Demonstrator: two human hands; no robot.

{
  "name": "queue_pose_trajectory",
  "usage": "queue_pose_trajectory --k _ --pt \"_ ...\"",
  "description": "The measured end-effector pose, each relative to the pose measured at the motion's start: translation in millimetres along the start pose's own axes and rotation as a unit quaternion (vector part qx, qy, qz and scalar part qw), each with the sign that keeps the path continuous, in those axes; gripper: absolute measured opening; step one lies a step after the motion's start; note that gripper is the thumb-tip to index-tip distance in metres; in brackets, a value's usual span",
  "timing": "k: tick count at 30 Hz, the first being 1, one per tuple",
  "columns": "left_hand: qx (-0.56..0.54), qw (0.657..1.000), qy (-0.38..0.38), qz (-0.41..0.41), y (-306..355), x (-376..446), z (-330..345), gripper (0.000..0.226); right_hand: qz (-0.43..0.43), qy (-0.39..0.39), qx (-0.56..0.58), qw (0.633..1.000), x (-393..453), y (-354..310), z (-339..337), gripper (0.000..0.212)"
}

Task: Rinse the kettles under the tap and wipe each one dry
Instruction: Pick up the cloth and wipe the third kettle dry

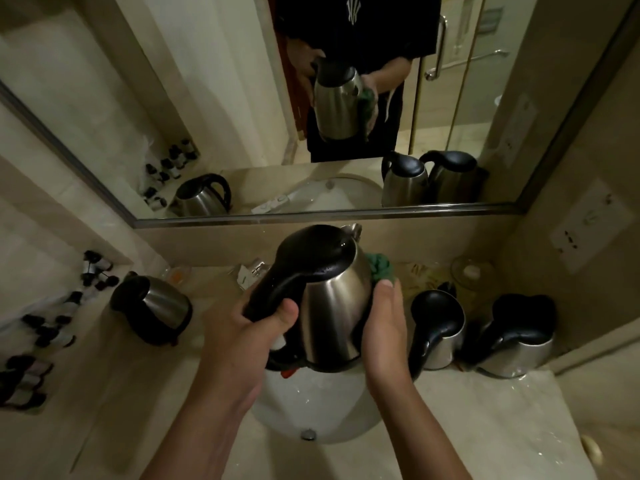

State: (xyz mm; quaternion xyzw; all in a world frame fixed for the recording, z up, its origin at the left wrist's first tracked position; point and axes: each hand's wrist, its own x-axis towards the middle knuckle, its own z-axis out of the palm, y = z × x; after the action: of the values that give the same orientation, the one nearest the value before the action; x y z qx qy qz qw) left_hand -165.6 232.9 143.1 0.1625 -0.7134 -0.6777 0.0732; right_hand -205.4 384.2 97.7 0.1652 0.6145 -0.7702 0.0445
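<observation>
I hold a steel kettle [332, 306] above the white sink [311, 410], tilted a little, its black lid and spout toward the mirror [242, 116]. My left hand [242, 327] has its grip clenched round the kettle's black handle, the thumb lying over the top of it. My right hand [384, 327] lies flat along the kettle's right side, fingers straight, and presses a green cloth [382, 270] against the steel; the cloth bunches up past my fingertips behind the kettle's body. Water drops sit on the black lid.

On the counter [485, 427] to the right of the sink two more kettles stand side by side near the wall: the nearer one [438, 327] just beside my right hand, the farther one [519, 336] close to the corner. Both are upright with their black handles toward me. To the left of the sink a fourth kettle [152, 308] stands on the counter, well apart from the others. The counter at the right looks wet and shiny.

Along the left wall small dark-capped bottles [52, 327] are set out in rows. Behind the sink a clear glass jar [472, 271] stands by the wall. The mirror shows the kettle in my hands and the ones on the counter.
</observation>
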Motion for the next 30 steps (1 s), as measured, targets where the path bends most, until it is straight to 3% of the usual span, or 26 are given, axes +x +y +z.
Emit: queue_pose_trajectory --k 3,6,9,13,15,18,24,30 --pt "0.019 1.000 -0.010 -0.006 -7.2 -0.3 6.3 0.014 -0.128 -0.020 -0.095 0.987 -2.6 -5.8 6.3 0.030" --pt "0.011 0.999 -0.017 -0.037 -24.2 -2.2 11.7 0.019 -0.230 -0.013 -0.223 0.947 -0.5 1.4 2.6 0.038" --pt "-0.001 0.997 -0.010 -0.079 -43.6 -4.3 17.9 0.021 -0.261 -0.026 -0.299 0.918 -7.0 36.2 -18.7 0.053" --pt "0.025 0.992 -0.048 -0.116 -76.9 -15.7 25.8 0.034 -0.316 -0.080 -0.381 0.865 -31.4 104.1 -67.2 0.057" --pt "0.056 0.988 -0.087 -0.117 -99.6 -22.9 29.0 0.059 -0.291 -0.060 -0.356 0.886 -46.1 130.1 -89.4 0.057" --pt "0.114 0.976 -0.146 -0.113 -127.0 -34.2 40.0 0.080 -0.222 0.041 -0.255 0.940 -63.3 148.3 -116.4 0.062" --pt "0.157 0.952 -0.251 -0.082 -169.3 -47.0 91.6 0.078 -0.127 0.204 -0.194 0.951 -74.5 162.5 -164.8 0.055" --pt "0.187 0.914 -0.356 -0.042 -196.8 -42.2 159.3 0.064 -0.057 0.269 -0.248 0.929 -64.8 159.4 -206.9 0.052"
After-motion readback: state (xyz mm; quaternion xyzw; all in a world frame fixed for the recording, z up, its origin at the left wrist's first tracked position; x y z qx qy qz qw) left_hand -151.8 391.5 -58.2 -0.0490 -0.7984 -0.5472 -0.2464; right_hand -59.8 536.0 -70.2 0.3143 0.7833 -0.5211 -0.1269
